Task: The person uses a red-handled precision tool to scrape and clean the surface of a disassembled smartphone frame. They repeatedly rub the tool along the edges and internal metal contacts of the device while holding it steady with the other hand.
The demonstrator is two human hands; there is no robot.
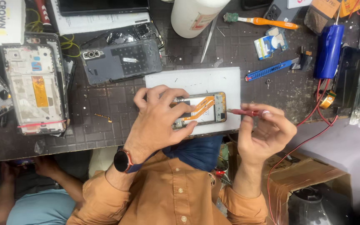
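Opened phone (203, 110): back cover off, orange flex ribbon across its middle, lying on a white mat (213, 79) near the front edge of the dark gridded surface (105, 125).

Left hand (157, 121): laid over the phone's left half, fingers (180, 111) curled down on its frame and pinning it to the mat. Dark round watch on the wrist.

Right hand (263, 129): just right of the phone, fingers clenched on a thin red-handled screwdriver (244, 112); the tip points left and meets the phone's right end.

Grey phone back cover (121, 60): flat on the surface, behind and left of the mat, well apart from both hands.

Stripped phone frame (34, 89): far left, pale, with an orange strip inside.

Orange-handled toothbrush (263, 21): top of the surface, right of a white bottle (194, 14).

Metal tweezers (208, 39): between the bottle and the mat.

Blue utility knife (269, 70): right of the mat, lying at a slant.

Blue cylindrical tool (329, 50): far right, a red wire running down from it.

Another person's arm (51, 175): lower left, below the surface edge.
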